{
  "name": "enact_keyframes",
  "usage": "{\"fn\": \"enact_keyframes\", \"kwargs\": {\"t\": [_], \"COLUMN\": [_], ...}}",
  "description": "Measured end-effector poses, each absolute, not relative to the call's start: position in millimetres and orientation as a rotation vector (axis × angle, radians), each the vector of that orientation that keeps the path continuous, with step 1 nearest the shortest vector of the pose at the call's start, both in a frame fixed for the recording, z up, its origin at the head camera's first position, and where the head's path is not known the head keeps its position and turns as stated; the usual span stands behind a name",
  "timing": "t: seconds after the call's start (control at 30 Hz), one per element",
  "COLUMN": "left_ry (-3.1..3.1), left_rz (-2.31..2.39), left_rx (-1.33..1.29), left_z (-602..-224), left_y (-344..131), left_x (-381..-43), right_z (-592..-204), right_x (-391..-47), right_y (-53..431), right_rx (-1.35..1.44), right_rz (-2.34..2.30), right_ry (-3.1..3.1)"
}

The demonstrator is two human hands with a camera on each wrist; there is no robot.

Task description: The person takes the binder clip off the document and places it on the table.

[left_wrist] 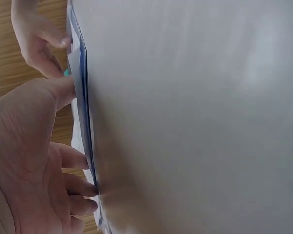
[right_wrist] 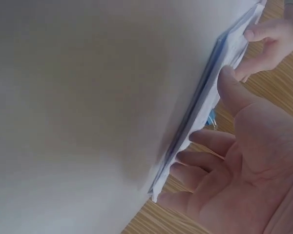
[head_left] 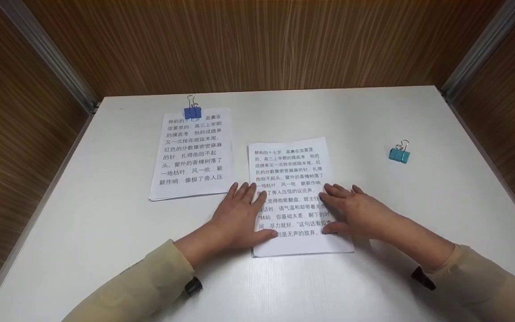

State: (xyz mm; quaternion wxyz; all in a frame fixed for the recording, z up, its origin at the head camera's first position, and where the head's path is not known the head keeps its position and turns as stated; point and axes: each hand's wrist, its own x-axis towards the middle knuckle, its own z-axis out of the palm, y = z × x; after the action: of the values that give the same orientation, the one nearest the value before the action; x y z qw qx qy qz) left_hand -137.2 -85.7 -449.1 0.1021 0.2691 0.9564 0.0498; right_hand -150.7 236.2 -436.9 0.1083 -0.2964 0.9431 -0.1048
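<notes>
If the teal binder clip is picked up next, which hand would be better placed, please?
Probably the right hand: it is nearer the teal binder clip, while the unclipped paper stack lies between the left hand and the clip.

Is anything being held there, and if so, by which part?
Nothing looks gripped. The left hand and the right hand only touch the unclipped paper stack, one along each long side.

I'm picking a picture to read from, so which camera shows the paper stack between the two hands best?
The head view, looking down on the paper stack, shows most of its printed face between the left hand and right hand. Both wrist views show it nearly edge-on, without readable text.
</notes>
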Motion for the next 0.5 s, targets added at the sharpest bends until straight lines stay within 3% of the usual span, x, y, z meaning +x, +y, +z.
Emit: {"fn": "enact_keyframes", "kwargs": {"t": [0.5], "left_ry": [2.766], "left_rz": [0.172], "left_rx": [0.812], "left_z": [-447.2], "left_y": [-83.4], "left_x": [-141.6], "right_z": [-436.5], "right_x": [-151.5], "right_y": [238.8], "right_rx": [-0.807], "right_rz": [-0.367], "right_ry": [2.712]}}
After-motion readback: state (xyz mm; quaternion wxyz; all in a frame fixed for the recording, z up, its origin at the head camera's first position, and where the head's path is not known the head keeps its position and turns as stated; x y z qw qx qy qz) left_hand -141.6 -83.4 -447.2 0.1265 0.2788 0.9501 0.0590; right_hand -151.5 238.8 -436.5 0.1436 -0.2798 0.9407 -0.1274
